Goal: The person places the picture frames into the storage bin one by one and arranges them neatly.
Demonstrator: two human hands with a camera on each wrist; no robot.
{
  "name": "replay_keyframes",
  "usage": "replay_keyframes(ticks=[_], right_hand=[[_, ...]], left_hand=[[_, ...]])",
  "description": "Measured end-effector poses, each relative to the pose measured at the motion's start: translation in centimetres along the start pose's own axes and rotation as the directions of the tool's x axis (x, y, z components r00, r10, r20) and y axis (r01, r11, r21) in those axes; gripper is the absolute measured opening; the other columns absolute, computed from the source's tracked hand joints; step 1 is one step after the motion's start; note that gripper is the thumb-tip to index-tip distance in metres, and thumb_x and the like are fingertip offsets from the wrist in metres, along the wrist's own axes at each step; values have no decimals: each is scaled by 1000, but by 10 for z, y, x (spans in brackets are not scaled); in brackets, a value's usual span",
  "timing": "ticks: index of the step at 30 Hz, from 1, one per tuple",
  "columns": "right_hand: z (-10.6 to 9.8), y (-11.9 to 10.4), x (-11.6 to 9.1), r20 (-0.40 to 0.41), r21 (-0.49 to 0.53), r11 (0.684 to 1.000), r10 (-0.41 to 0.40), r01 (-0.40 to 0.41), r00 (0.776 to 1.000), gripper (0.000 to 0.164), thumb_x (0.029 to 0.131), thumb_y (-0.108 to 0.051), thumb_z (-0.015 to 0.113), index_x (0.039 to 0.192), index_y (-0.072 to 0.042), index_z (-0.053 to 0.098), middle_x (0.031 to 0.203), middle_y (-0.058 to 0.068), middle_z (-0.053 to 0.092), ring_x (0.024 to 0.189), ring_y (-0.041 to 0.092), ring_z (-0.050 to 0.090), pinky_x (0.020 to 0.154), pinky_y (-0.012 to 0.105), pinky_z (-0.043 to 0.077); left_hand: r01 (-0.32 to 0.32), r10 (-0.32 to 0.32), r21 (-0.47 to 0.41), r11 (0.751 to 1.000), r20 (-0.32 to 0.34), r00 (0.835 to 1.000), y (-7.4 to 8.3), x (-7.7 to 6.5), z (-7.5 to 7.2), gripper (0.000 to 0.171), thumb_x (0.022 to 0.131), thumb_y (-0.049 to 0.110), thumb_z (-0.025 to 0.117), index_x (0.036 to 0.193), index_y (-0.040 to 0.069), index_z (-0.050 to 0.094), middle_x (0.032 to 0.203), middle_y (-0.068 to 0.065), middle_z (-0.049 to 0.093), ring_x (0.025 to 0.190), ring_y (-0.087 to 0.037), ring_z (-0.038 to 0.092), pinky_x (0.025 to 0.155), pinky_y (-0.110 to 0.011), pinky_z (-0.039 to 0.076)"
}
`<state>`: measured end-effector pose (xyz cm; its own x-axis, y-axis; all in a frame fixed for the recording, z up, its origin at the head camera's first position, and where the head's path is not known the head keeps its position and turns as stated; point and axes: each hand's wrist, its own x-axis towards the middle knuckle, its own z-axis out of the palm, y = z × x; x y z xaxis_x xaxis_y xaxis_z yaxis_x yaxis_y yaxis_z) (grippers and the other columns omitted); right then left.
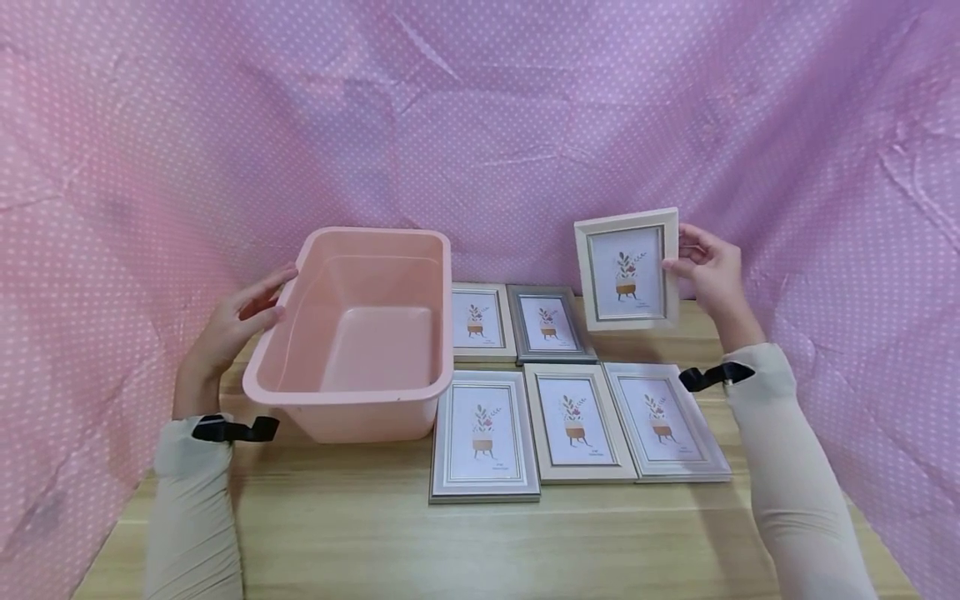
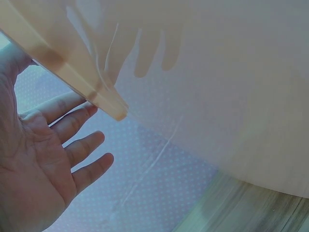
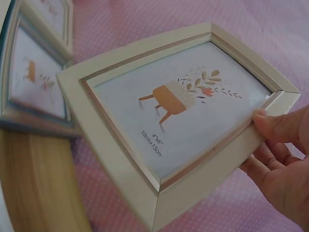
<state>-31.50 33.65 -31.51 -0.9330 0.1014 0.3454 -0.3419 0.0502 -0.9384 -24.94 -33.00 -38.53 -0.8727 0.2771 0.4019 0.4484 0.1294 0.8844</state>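
Pink cloth point(image 1: 495, 125) with white dots hangs behind and around a light wooden table point(image 1: 360, 533). The person's right hand point(image 1: 708, 271) pinches a cream picture frame point(image 1: 626, 267) by its edge, thumb on the front and the other fingers behind. This frame is held up above the table's far right, its front toward the head camera, showing a print of flowers in an orange pot on legs. The left hand point(image 1: 232, 325) has its fingers spread and fairly straight, touching the rim of a pink tub point(image 1: 360, 421) on the left of the table.

Just right of the tub lie five more frames, face up in two rows. In the far row are a pale frame point(image 1: 508, 325) and a grey frame point(image 1: 551, 357); in the near row, a silver frame point(image 1: 486, 490), a beige frame point(image 1: 542, 423) and a white frame point(image 1: 682, 471). Both wrists wear black straps point(image 1: 716, 377) near light sleeves point(image 1: 787, 467).
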Motion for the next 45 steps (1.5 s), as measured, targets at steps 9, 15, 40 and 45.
replay_keyframes(ticks=[9,15,40,45], right_hand=[[21,-26,6,34,184,980,-85,77,996,54,79,25,69,129,2,67,97,5,75,88,13,73,74,21,61],[38,-39,9,45,319,945,-88,69,995,56,81,27,66,131,3,65,97,9,72,83,16,72,70,25,62],[144,-61,23,132,488,873,-57,-15,990,60,82,24,68,136,0,63,104,10,71,91,21,68,72,31,63],[174,-69,27,152,474,880,-48,-30,987,61,82,23,68,137,0,62,103,9,72,91,21,68,73,30,62]], left_hand=[[-1,1,0,1000,1,1000,-1,-1,0,50,98,-6,53,148,-10,44,161,0,44,142,3,43,104,-6,40],[-1,1,-9,1000,-1,1000,2,-1,1,51,98,-7,53,148,-7,47,157,5,49,140,3,45,102,-6,41],[0,0,58,998,5,1000,3,1,2,52,99,-4,54,150,-8,43,158,2,48,145,0,40,111,-9,37],[-5,4,59,998,9,1000,3,3,2,52,99,-4,55,150,-8,43,158,1,48,144,0,40,113,-10,35]])
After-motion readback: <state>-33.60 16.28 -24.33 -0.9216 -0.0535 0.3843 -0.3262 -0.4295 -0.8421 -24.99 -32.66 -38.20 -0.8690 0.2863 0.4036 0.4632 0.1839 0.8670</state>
